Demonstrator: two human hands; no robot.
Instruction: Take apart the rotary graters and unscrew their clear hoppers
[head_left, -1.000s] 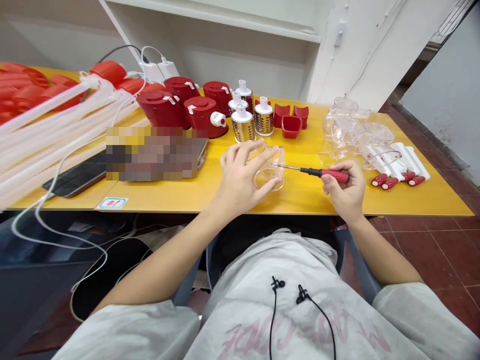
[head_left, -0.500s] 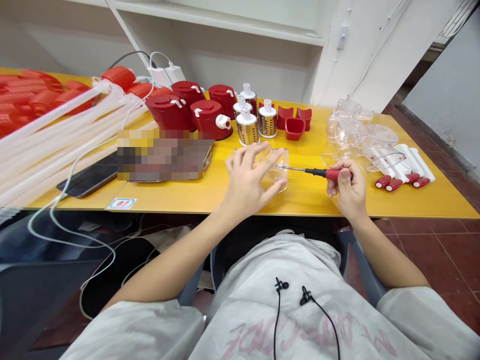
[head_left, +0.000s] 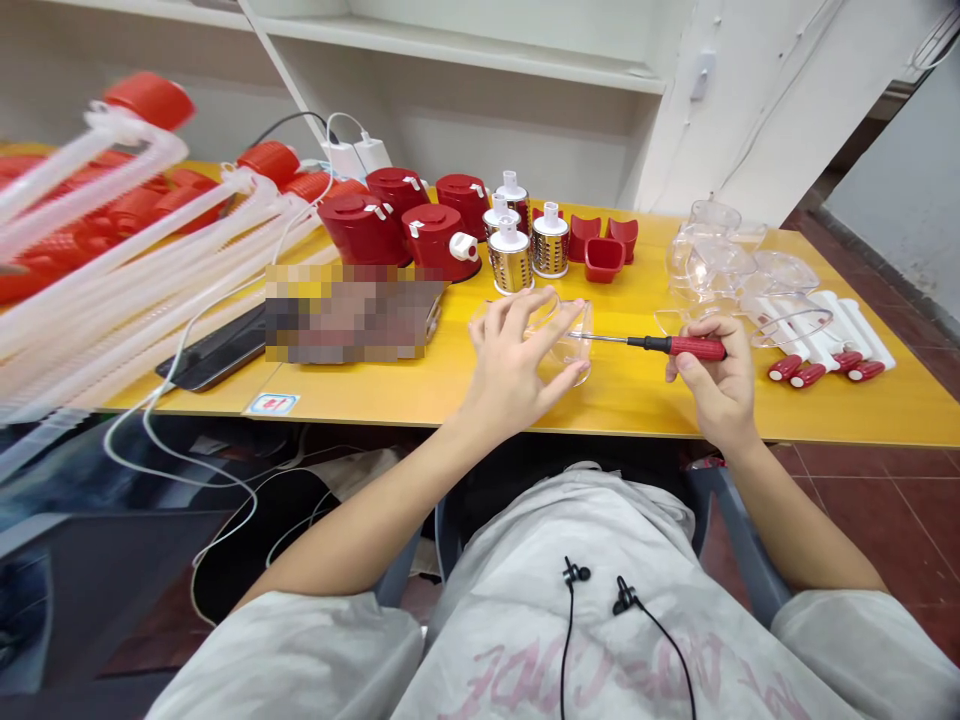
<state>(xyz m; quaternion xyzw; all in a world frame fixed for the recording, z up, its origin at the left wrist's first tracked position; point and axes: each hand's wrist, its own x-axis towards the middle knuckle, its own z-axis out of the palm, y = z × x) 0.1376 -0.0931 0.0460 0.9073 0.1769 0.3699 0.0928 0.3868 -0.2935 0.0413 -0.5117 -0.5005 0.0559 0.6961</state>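
The left hand (head_left: 514, 360) holds the clear plastic piece (head_left: 580, 352) on the yellow worktop (head_left: 390, 395), its grip spread wide around it — fingers over the top, thumb at the near side. The right hand (head_left: 716, 385) has its grip closed on the red handle of the screwdriver (head_left: 651, 343), the shaft level and its tip reaching the clear piece; whether it touches a screw cannot be told. Beyond stand red housings (head_left: 441, 245), grater drums (head_left: 511, 268) and red cups (head_left: 604, 262); to the right, more clear parts (head_left: 709, 262) lie beside white handles (head_left: 864, 332) with red ends.
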